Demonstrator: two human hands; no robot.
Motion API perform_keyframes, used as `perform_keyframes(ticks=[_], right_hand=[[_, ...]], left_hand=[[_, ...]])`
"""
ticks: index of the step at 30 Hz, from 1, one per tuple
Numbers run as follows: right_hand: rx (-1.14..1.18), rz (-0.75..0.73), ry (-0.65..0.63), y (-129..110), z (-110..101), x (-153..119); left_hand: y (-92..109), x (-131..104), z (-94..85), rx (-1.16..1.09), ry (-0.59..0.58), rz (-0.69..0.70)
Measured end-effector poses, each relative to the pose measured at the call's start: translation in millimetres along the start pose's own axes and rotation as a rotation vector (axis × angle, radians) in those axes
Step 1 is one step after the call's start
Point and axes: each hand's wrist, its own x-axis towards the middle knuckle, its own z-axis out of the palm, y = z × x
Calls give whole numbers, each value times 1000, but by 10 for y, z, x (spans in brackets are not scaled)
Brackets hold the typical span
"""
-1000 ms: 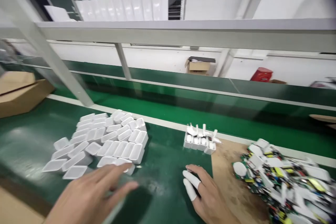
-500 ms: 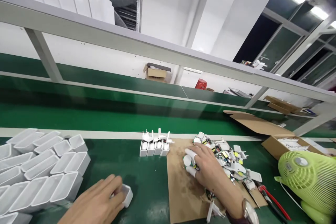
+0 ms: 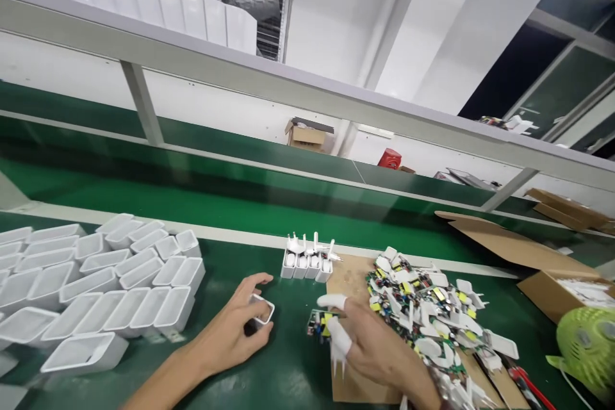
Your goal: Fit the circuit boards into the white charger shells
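My left hand (image 3: 235,327) is closed around a small white rectangular case (image 3: 262,309), whose open end faces up and to the right. Just right of it, my right hand (image 3: 365,346), with white covers on its thumb and finger, pinches a circuit board (image 3: 319,324) bearing yellow and black parts. A white plug piece hangs below that hand. Beyond both hands stands a short row of white cases (image 3: 307,268) with plug pieces on top. On the right lies a heap of circuit boards and white plug parts (image 3: 423,301), partly over a brown cardboard sheet (image 3: 353,275).
Many open white cases (image 3: 139,307) cover the table's left side. Red-handled pliers (image 3: 533,387), a green fan (image 3: 586,346) and an open cardboard box (image 3: 562,288) are at the right. A shelf rail (image 3: 269,80) crosses above the green table (image 3: 288,375).
The view has swung left. My right hand has lifted a circuit board from the heap and moved toward my left hand, which has raised and turned the white case.
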Motion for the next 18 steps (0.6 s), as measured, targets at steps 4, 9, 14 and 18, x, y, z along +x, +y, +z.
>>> perform_keyframes(ticks=[4, 9, 14, 18], right_hand=[[66, 45, -56, -74, 506, 271], [-8, 29, -52, -9, 586, 347], [-117, -62, -177, 5, 674, 260], [-12, -159, -96, 114, 788, 269]], left_hand=[[-43, -79, -32, -96, 17, -17], [-23, -130, -113, -139, 7, -80], [19, -102, -106, -193, 13, -125], [-18, -121, -86, -167, -20, -233]])
